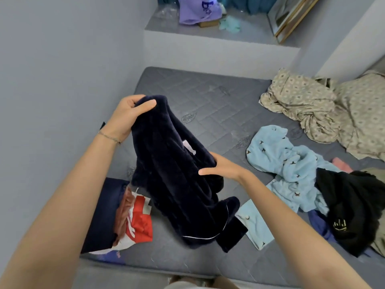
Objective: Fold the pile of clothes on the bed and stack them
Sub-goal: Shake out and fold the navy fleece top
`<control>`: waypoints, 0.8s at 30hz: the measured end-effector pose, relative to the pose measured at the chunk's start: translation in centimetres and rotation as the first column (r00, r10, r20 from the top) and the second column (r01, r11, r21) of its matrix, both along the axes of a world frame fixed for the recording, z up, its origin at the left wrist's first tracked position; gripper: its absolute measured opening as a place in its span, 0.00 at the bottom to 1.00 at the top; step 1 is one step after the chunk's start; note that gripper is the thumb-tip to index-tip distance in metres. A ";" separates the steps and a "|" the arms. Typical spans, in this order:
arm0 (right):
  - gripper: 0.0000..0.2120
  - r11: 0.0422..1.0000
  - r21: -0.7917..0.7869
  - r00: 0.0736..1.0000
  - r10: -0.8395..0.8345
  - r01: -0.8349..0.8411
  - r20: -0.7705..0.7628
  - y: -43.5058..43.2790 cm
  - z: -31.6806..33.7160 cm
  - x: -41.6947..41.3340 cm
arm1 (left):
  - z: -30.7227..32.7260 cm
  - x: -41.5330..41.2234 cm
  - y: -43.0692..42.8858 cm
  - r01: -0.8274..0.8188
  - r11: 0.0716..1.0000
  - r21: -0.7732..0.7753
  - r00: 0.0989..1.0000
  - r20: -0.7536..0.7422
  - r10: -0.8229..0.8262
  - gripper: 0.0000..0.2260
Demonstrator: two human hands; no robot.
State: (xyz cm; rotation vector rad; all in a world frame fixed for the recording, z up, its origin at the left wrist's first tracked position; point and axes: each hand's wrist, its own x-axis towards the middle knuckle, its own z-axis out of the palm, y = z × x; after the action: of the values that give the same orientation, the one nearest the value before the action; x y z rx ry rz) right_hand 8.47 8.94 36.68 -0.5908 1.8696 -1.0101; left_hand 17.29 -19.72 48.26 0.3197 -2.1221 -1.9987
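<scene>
**Navy fleece up in both hands, over the bed**

My L hand (127,115) grips the top edge of the navy fleece garment (177,174), fingers and thumb curled round the bunched fabric. There's a thin bracelet (109,137) on that wrist. My R hand (220,167) holds the same garment lower down on its right side. Those fingers are tucked behind the fold and mostly hidden, w/ the thumb lying straight across the front. The garment hangs btwn the two hands above the grey quilted mattress (208,97). Its lower end, w/ a thin white piping line, reaches down near the mattress surface; can't tell if it touches. A small pale label shows near the middle.

To my left on the mattress sits a folded navy item (104,211) w/ a red-and-white piece (139,220) just beside it. To my right lies the unfolded pile: a light blue garment (287,163) w/ small dark print, spread out, and a black garment (354,205) lying partly over it. Further back on the right is a crumpled beige patterned sheet (312,105). On the raised ledge behind the bed sit a purple cloth (198,11) and a leaning gold frame (291,15).
</scene>
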 end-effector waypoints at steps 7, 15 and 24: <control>0.39 0.978 0.188 0.919 0.152 -0.088 -0.364 3.1 3.7 -1.4 | 0.9 -1.6 0.3 -0.114 0.992 0.047 0.993 -0.009 0.114 0.05; 0.19 0.961 0.276 0.860 0.172 -0.039 -0.480 5.7 1.7 -0.5 | 1.1 -1.4 1.4 -0.126 0.990 0.070 0.992 -0.022 0.127 0.04; 0.10 0.883 -0.217 0.856 -0.461 0.416 -0.234 6.6 3.4 0.6 | 0.6 -0.3 0.8 -0.263 0.965 0.018 0.965 0.014 0.262 0.05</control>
State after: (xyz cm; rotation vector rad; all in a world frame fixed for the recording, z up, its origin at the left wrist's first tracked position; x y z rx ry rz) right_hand 9.09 15.54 40.05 -0.4160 2.2523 -1.4476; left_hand 16.96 -18.94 48.84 0.5840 -1.9496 -1.8691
